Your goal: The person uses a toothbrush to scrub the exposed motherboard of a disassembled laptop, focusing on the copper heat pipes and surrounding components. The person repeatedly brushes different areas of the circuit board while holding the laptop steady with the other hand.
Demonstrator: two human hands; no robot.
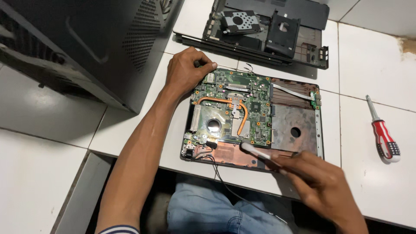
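Observation:
An opened laptop base (299, 130) lies on the white tiled floor with its green motherboard (229, 110) and copper heat pipe (219, 102) exposed. My left hand (187, 69) rests on the board's far left corner, its fingers curled against the edge. My right hand (318, 184) is at the near right and holds a slim white tool (255, 151) whose blurred tip hovers over the board's near edge. A thin black cable (221, 175) trails off the base toward my lap.
A red-and-white screwdriver (383, 138) lies on the tiles at the right. Black laptop cover parts (268, 28) with a drive bracket are stacked at the back. A dark computer case (82, 47) stands at the left. My jeans-clad knee (216, 212) is below.

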